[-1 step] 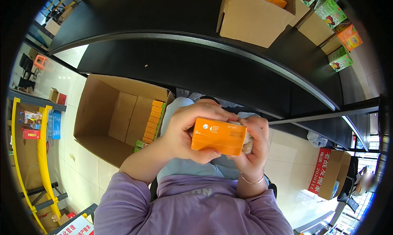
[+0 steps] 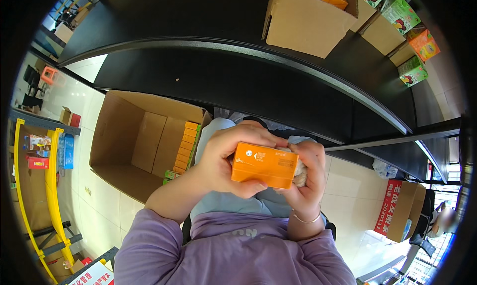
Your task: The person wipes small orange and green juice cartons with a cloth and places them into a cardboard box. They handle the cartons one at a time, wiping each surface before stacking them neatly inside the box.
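Note:
In front of my lap I hold an orange box (image 2: 263, 164), its plain printed side facing up. My left hand (image 2: 231, 156) is closed round it, with the thumb along the near edge and the fingers along the far edge. My right hand (image 2: 309, 171) is closed at the right end of the box, round a pale, cloth-like bundle (image 2: 301, 175) pressed against it. Most of that bundle is hidden by the fingers and the box. To my left stands an open cardboard carton (image 2: 117, 146), with a row of small orange and green boxes (image 2: 187, 143) along its right wall.
A black shelf (image 2: 213, 76) stretches ahead, bearing an open carton (image 2: 303, 26) of orange packs and several green and orange boxes (image 2: 413, 71). Left is a yellow-framed rack (image 2: 53, 185). At right, another carton (image 2: 403, 208) with a red banner stands on the tiled floor.

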A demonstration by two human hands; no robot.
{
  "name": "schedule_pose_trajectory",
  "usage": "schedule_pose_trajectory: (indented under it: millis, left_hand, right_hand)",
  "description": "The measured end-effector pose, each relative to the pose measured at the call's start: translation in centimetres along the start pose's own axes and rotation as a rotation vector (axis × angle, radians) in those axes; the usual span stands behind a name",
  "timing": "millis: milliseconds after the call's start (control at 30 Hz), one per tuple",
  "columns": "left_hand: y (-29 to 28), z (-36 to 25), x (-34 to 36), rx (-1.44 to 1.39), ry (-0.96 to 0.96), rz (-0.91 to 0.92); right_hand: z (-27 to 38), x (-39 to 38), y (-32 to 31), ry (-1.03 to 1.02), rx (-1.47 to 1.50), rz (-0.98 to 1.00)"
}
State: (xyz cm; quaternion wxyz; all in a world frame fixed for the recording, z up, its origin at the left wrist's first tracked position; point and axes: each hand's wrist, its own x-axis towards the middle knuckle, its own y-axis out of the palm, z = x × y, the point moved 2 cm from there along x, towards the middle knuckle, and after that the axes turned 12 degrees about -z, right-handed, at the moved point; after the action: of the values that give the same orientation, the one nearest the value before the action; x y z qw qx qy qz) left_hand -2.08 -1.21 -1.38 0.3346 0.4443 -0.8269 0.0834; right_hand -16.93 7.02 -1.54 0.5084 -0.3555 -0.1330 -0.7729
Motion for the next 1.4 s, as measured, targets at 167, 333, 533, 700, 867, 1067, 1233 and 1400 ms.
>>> schedule_pose_trajectory:
  millis: [167, 333, 533, 700, 867, 1067, 1233, 1400]
  left_hand:
    - [0.2, 0.7, -0.2, -0.043, -0.077, -0.036]
    - [1.0, 0.6, -0.3, -0.127, -0.281, -0.064]
    - [1.5, 0.6, 0.9, -0.173, -0.284, 0.025]
    - [1.8, -0.5, 3.4, -0.085, -0.210, 0.139]
    - [1.4, -3.4, 8.2, 0.350, 0.001, 0.321]
    - [1.4, -6.1, 13.9, 0.543, 0.212, 0.401]
    - [1.7, -8.6, 18.1, 0.691, 0.479, 0.290]
    - [0.7, -8.8, 21.6, 0.819, 0.540, 0.183]
  right_hand:
    - [0.0, 0.4, -0.5, 0.075, 0.006, 0.048]
    - [-0.4, 0.9, -1.6, 0.164, 0.027, 0.088]
    - [-0.1, 2.3, -2.7, 0.224, 0.077, 0.115]
    - [0.5, 4.3, -3.7, 0.191, 0.073, 0.116]
    - [1.6, 7.5, -5.3, 0.102, 0.003, 0.149]
    - [4.3, 13.8, -6.6, -0.179, -0.250, 0.178]
    - [7.3, 19.0, -7.0, -0.464, -0.502, 0.102]
    - [7.4, 23.2, -5.8, -0.582, -0.588, 0.039]
